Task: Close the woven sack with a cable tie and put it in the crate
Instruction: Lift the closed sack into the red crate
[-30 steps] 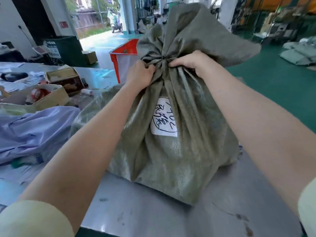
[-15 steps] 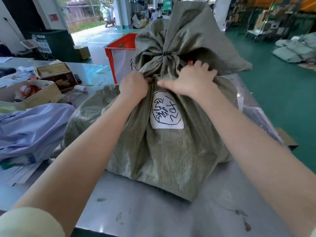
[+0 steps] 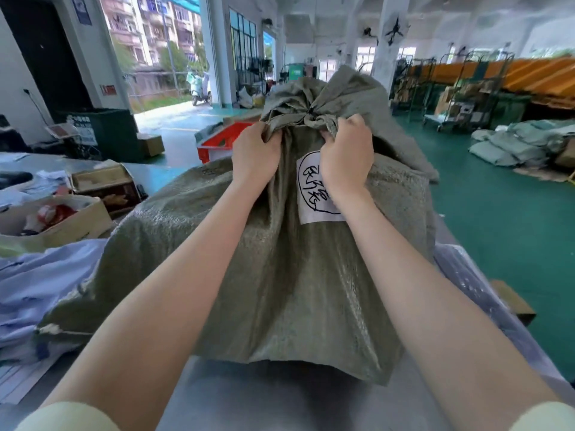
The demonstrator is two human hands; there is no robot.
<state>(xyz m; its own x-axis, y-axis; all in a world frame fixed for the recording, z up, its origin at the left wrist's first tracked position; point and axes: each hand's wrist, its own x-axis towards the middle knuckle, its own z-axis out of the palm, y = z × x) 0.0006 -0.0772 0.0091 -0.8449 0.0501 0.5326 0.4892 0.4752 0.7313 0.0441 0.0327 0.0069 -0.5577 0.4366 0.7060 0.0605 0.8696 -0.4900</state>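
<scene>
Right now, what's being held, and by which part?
The woven sack, by the bunched cloth just below its tied neck: left hand on the left side, right hand on the right, both fists closed.

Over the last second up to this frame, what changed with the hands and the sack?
Both hands moved down from the tied neck: the left hand and the right hand now clench the cloth of the grey-green woven sack just below it, the right covering part of the white handwritten label. The neck stayed tied, and the red plastic crate stayed behind the sack.
</scene>
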